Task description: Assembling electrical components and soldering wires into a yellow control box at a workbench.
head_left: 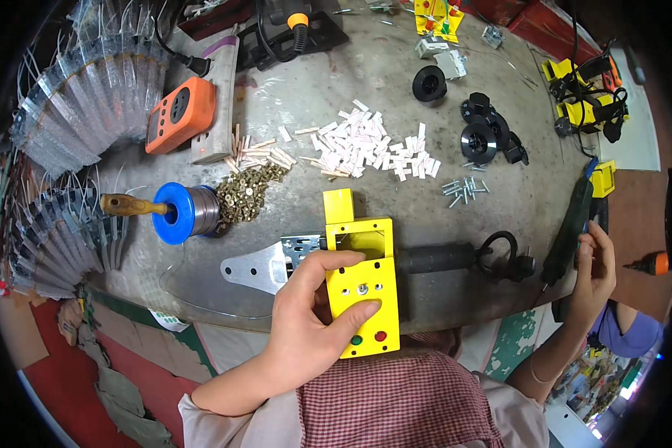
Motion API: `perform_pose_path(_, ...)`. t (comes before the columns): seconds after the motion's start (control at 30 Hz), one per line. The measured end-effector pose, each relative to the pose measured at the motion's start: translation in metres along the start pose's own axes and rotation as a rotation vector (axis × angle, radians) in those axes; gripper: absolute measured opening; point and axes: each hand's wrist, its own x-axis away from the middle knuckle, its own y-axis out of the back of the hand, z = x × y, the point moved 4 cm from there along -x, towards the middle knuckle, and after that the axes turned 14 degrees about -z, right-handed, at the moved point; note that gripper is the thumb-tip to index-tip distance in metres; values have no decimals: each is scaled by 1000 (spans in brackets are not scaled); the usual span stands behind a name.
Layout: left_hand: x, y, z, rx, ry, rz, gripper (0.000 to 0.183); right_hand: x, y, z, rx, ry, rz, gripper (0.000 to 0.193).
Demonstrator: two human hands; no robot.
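My left hand is closed around a yellow control box, thumb across its front face and index finger by the open slot near its top. The box carries a small metal toggle switch, a green button and a red button. A flat metal bracket sticks out to its left, and a black cylindrical grip with cable to its right. At the right table edge, my right hand has bent fingers against the side of a dark electric screwdriver, whose thin tip points toward me.
White sleeves lie piled mid-table, beside brass-coloured fasteners and silver screws. A blue solder spool holds a wooden-handled tool. An orange meter, bundled clear strips and black spools stand around. Another person's purple sleeve shows right.
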Motion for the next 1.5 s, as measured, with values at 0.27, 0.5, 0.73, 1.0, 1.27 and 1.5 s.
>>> perform_pose_path(0.27, -2, 1, 1, -34, 17, -24, 41, -12, 29, -75, 534, -106, 151, 59)
perform_pose_path(0.5, 0, 4, 6, -26, 23, -37, 42, -26, 13, -111, 455, -225, 139, 70)
perform_pose_path(0.73, -3, 4, 5, -3, -7, 4, 42, -43, 26, -10, -777, -271, -37, 68)
perform_pose_path(1.0, -6, 2, 10, -28, -99, 10, 44, -38, -111, 182, -1297, -120, 682, 74)
perform_pose_path(1.27, -9, 6, 1, -150, -219, -53, 44, 19, -244, 210, -1062, -306, 362, 52)
perform_pose_path(1.5, -8, 6, 6, -78, -315, -62, 45, 37, -278, 186, -1158, -440, 269, 35)
